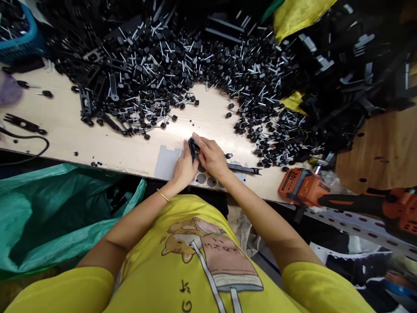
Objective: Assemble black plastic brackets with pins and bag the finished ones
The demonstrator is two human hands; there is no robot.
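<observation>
Near the table's front edge, my left hand [184,168] and my right hand [211,157] meet around a small black plastic part [192,149]. My left fingers close on its left side, while my right thumb and forefinger press at its top end. My fingers hide much of its shape. A slim black bar with a forked end [243,168] lies on the table to the right of my right hand, its left part hidden behind the wrist. Beside my left hand lies a flat grey plate [167,161]. A metal strip with round holes [201,178] shows below my hands.
A large heap of black-headed screws [182,56] spreads across the back of the table [42,143]. Black forked pieces [24,124] lie at the left, near a blue basket [19,48]. An orange cordless power tool [306,187] rests at the right; a green bag [65,217] gapes below the left edge.
</observation>
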